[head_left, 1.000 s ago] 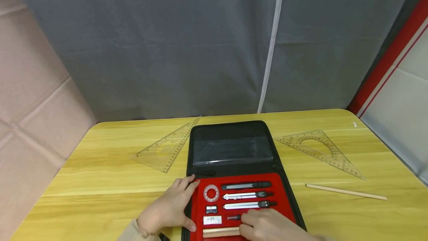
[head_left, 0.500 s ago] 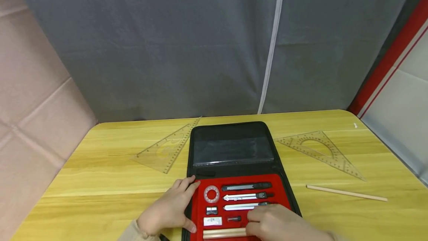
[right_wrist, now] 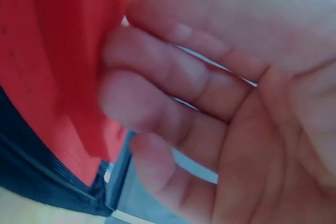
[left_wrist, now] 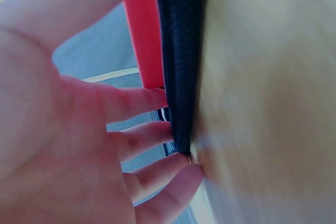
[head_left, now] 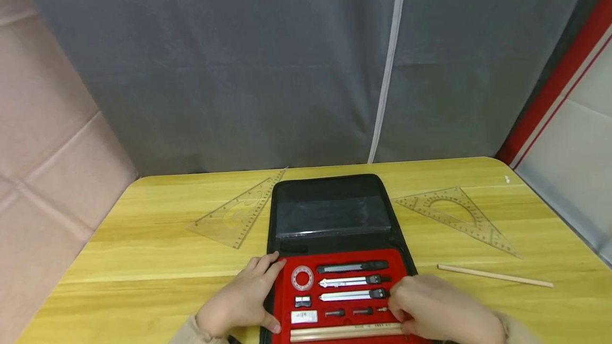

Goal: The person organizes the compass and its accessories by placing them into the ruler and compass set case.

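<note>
My left hand (head_left: 246, 299) lies spread on the case (head_left: 330, 241), probably steadying it. My right hand (head_left: 432, 304) curls over the tray (head_left: 346, 255) by the pencils' (head_left: 334, 329) ends, whether gripping I can't tell; they lie parallel, presumably slotted to stay put.

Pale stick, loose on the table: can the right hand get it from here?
Likely yes. The stick lies uncovered on the table, and I see nothing between it and the right hand. The hand would first have to leave the red tray.
</note>
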Demonstrator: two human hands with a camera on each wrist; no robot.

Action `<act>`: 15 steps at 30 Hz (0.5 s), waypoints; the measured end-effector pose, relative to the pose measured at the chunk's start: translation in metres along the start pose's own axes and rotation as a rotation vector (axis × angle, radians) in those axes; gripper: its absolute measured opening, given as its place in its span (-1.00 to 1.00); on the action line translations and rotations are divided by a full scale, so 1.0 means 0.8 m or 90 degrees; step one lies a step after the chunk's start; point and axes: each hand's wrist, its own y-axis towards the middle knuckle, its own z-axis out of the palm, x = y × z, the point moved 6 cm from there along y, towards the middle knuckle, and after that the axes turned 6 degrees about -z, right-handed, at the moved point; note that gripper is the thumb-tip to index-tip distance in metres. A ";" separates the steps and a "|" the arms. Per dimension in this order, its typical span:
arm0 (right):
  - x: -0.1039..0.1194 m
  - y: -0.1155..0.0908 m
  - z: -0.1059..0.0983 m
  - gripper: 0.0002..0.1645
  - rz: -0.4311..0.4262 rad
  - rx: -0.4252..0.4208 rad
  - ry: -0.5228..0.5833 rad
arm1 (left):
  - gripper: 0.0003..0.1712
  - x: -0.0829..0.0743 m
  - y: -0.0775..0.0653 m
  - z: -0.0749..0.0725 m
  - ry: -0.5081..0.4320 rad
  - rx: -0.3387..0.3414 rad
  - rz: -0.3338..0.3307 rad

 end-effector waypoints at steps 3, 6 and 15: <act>0.000 0.004 0.004 -0.70 0.008 0.006 0.004 | 0.21 0.000 0.000 0.000 0.000 0.000 0.001; -0.001 0.005 0.005 -0.69 0.015 -0.001 0.001 | 0.21 0.000 0.001 -0.001 -0.003 0.002 0.000; -0.005 0.000 -0.007 -0.70 -0.039 -0.037 -0.001 | 0.21 0.001 0.001 0.001 -0.006 0.010 -0.005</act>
